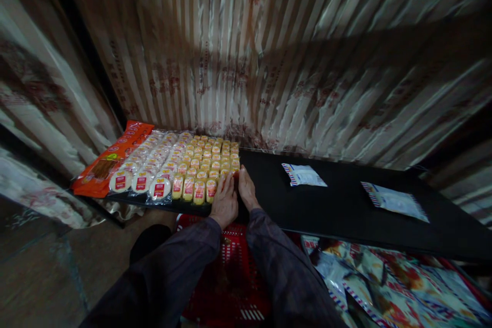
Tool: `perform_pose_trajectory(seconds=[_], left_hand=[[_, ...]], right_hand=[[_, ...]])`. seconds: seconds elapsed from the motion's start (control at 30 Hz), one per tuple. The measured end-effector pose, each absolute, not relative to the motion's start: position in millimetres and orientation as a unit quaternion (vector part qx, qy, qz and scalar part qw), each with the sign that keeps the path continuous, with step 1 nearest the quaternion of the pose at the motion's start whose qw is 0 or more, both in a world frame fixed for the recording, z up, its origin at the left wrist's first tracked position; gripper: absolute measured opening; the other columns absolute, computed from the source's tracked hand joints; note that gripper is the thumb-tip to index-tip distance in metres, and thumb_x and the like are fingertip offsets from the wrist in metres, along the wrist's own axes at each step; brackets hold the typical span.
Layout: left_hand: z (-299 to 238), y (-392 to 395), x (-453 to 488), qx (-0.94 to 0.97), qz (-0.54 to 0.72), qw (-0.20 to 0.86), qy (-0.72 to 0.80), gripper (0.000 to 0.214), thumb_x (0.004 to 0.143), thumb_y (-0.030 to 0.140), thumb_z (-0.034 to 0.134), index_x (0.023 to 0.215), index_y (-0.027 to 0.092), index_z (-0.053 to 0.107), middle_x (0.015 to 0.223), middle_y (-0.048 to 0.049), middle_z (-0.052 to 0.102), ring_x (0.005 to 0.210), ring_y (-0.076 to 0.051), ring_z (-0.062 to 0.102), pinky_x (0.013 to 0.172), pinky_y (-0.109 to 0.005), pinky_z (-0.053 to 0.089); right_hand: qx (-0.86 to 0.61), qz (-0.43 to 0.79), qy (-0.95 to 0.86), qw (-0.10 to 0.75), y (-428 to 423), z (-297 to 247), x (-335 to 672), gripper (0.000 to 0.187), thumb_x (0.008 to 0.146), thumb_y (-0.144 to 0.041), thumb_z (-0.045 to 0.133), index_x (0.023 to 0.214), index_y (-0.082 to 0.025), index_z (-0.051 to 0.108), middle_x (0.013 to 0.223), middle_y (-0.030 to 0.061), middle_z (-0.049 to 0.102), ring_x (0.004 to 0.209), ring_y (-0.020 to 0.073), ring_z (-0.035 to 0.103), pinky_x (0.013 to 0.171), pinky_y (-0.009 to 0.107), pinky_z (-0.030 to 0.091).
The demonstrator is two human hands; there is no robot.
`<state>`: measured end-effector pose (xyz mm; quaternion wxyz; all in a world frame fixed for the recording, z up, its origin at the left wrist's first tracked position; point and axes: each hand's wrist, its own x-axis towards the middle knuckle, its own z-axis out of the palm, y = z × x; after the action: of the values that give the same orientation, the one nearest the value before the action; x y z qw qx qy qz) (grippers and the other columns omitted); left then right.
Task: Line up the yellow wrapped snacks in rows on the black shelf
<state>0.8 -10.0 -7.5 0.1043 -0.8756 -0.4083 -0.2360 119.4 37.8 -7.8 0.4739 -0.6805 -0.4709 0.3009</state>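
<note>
Rows of small yellow snack packs (209, 161) fill the left part of a black shelf (330, 205). My left hand (225, 200) lies flat with fingers stretched out, its fingertips on the near right corner of those rows. My right hand (246, 189) rests beside it, fingers together and extended along the right edge of the packs. Left of the yellow packs stand rows of white round packs with red labels (148, 171), and a long orange packet (109, 161) lies at the shelf's far left.
Two white flat sachets (303, 175) (395, 201) lie on the shelf to the right. A red plastic basket (230, 277) sits below my arms, with colourful printed packets (388, 282) to its right. Striped curtain fabric (246, 51) hangs behind the shelf.
</note>
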Motion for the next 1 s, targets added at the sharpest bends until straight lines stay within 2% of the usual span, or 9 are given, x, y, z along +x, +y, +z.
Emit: perform_pose_trajectory(seconds=[0.1,0.27,0.43,0.53,0.67,0.77,0.83,0.9,1.0], left_hand=[[-7,-11,1,-0.875,-0.242,0.106,-0.407,0.042,0.084,0.023,0.046,0.117,0.004,0.063,0.142,-0.0184,0.045,0.144,-0.033,0.016,0.118,-0.053,0.019],[-9,-9,1,-0.873,-0.251,0.099,-0.407,0.049,0.085,0.023,0.045,0.13,0.005,0.054,0.147,-0.0157,0.04,0.144,-0.032,0.014,0.118,-0.053,0.02],[-7,-11,-1,-0.879,-0.236,0.083,-0.405,0.045,0.085,0.023,0.046,0.125,0.006,0.058,0.149,-0.0158,0.036,0.145,-0.031,0.012,0.119,-0.052,0.017],[-6,-16,-6,-0.89,-0.231,0.073,-0.386,0.044,0.086,0.021,0.044,0.126,0.008,0.057,0.152,-0.0137,0.031,0.146,-0.029,0.009,0.118,-0.054,0.015],[-18,-39,-17,-0.907,-0.234,0.052,-0.347,0.048,0.087,0.017,0.041,0.133,0.008,0.049,0.153,-0.0135,0.028,0.146,-0.027,0.007,0.118,-0.055,0.015],[-39,-74,-31,-0.911,-0.259,0.01,-0.32,0.051,0.085,0.015,0.042,0.135,0.01,0.049,0.153,-0.0113,0.031,0.146,-0.026,0.007,0.117,-0.054,0.021],[-58,-101,-40,-0.912,-0.273,-0.027,-0.305,0.048,0.083,0.012,0.041,0.13,0.009,0.054,0.15,-0.0122,0.037,0.146,-0.023,0.012,0.116,-0.047,0.03],[-78,-122,-48,-0.907,-0.274,-0.064,-0.313,0.046,0.084,0.012,0.041,0.127,0.007,0.056,0.145,-0.0148,0.043,0.145,-0.021,0.018,0.113,-0.039,0.036],[-108,-136,-56,-0.896,-0.227,-0.121,-0.362,0.046,0.082,0.018,0.049,0.126,0.008,0.057,0.142,-0.0151,0.047,0.14,-0.023,0.032,0.111,-0.037,0.04]], right_hand=[[-0.689,0.308,-0.462,0.467,41,-3,120,0.075,0.09,-0.061,0.018,0.143,-0.011,0.041,0.149,0.0086,0.039,0.141,0.0197,0.03,0.119,0.034,0.018],[-0.67,0.318,-0.502,0.444,43,2,115,0.084,0.088,-0.066,0.015,0.142,-0.008,0.041,0.147,0.0125,0.042,0.141,0.0218,0.032,0.119,0.033,0.018],[-0.674,0.339,-0.438,0.489,38,-2,117,0.085,0.087,-0.067,0.02,0.146,-0.007,0.033,0.153,0.0117,0.031,0.143,0.019,0.026,0.12,0.03,0.014],[-0.669,0.331,-0.398,0.532,24,-9,117,0.08,0.088,-0.064,0.022,0.144,-0.008,0.035,0.153,0.0119,0.03,0.143,0.0184,0.025,0.119,0.031,0.014],[-0.646,0.289,-0.38,0.595,-20,-16,106,0.068,0.09,-0.058,0.026,0.136,-0.012,0.045,0.144,0.0145,0.045,0.134,0.0203,0.04,0.114,0.038,0.028],[-0.631,0.247,-0.367,0.637,-69,-22,86,0.057,0.09,-0.054,0.03,0.126,-0.014,0.05,0.12,0.0141,0.062,0.108,0.0195,0.06,0.096,0.035,0.045],[-0.651,0.236,-0.374,0.617,-99,-33,70,0.05,0.089,-0.052,0.034,0.117,-0.015,0.055,0.106,0.0117,0.066,0.094,0.0192,0.062,0.086,0.034,0.048],[-0.676,0.24,-0.386,0.58,-122,-51,57,0.043,0.089,-0.049,0.036,0.107,-0.017,0.059,0.103,0.0103,0.066,0.095,0.0196,0.061,0.088,0.033,0.046],[-0.698,0.286,-0.413,0.51,-135,-83,47,0.039,0.09,-0.045,0.034,0.1,-0.019,0.062,0.1,0.0093,0.067,0.094,0.0202,0.062,0.088,0.033,0.046]])
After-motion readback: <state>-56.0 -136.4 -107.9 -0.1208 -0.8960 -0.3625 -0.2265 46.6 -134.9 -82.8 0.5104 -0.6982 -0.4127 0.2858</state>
